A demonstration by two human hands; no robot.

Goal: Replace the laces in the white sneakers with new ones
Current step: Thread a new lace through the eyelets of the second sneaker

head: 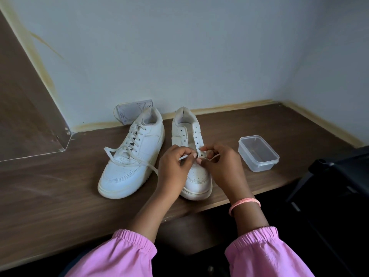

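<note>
On the brown wooden surface (60,196) two white sneakers stand side by side, toes toward the person. The left sneaker (129,156) is fully laced, the right sneaker (191,156) mostly unlaced. Over its lower eyelets, the left hand (173,164) and right hand (221,164) each pinch the white lace (214,156) in their grip.

Clear plastic tub (258,153) on wooden desk (50,192).
</note>
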